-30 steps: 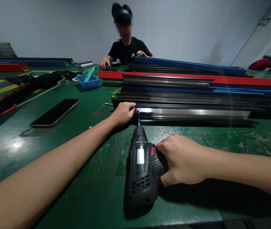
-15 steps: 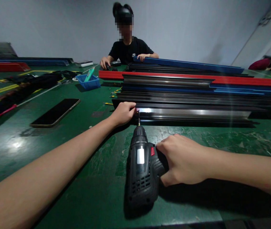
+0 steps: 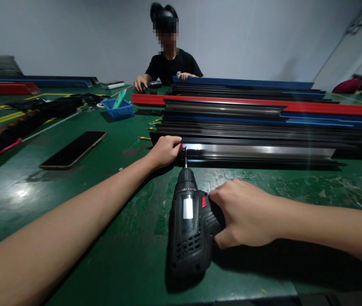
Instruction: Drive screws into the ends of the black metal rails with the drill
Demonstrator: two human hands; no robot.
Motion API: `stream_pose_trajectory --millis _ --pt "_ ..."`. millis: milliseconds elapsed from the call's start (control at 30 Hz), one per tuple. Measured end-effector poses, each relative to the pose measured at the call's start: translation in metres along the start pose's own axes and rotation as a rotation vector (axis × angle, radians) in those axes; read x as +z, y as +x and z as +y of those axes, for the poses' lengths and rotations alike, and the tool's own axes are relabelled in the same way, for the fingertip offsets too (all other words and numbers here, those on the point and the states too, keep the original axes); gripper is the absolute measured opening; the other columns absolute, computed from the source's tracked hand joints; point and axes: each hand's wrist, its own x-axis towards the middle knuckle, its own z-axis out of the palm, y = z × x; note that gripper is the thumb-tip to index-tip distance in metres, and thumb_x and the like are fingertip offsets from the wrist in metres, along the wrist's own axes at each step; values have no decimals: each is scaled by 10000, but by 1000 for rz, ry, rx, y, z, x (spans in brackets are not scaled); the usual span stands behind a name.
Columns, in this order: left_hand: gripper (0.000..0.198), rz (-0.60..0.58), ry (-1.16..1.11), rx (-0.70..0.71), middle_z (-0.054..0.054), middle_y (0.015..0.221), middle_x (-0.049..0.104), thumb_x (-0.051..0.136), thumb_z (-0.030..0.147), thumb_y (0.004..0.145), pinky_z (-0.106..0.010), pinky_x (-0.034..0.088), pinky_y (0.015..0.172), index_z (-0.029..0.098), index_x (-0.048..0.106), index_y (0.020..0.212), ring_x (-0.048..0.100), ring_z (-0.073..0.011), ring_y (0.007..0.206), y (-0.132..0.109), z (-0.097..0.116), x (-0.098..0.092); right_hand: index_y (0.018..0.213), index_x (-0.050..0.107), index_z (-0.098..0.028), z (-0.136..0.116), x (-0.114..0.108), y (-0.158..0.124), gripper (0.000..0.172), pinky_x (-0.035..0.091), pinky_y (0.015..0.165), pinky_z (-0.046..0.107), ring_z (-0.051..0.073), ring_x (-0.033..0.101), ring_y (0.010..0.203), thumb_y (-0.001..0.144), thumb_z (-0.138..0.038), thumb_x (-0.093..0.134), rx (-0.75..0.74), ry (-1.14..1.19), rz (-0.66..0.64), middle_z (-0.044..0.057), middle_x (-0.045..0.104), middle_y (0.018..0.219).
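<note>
My right hand is wrapped round the grip of a black cordless drill. The drill's bit points away from me at the near end of a long black and silver metal profile lying on the green table. My left hand is closed at that same end of the profile, fingertips pinched beside the bit tip. What the fingertips pinch is too small to make out.
Behind the profile lies a stack of long black, blue and red profiles. A phone lies at the left, a blue tray further back, cables at the far left. A person in black sits opposite, hands on the blue profile.
My hands and the drill have barely moved. The person opposite has shifted the top blue profile and lowered it flatter onto the stack.
</note>
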Motion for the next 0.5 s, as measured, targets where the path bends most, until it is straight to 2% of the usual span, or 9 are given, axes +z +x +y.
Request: stream_pose_trajectory --millis 200,500 --pt "299 -7 -3 -7 -28 615 590 513 305 874 -286 316 628 167 577 617 485 -154 629 0 -1 1 791 727 -159 0 0 2 427 283 474 308 164 498 525 696 -572 775 -9 7 6 54 664 655" --pt "286 -12 13 -8 -16 600 561 517 291 860 -285 291 616 168 544 603 470 -146 613 1 1 0 775 709 -165 -1 -1 1 417 263 468 303 149 454 511 684 -565 786 2 10 0 35 645 641"
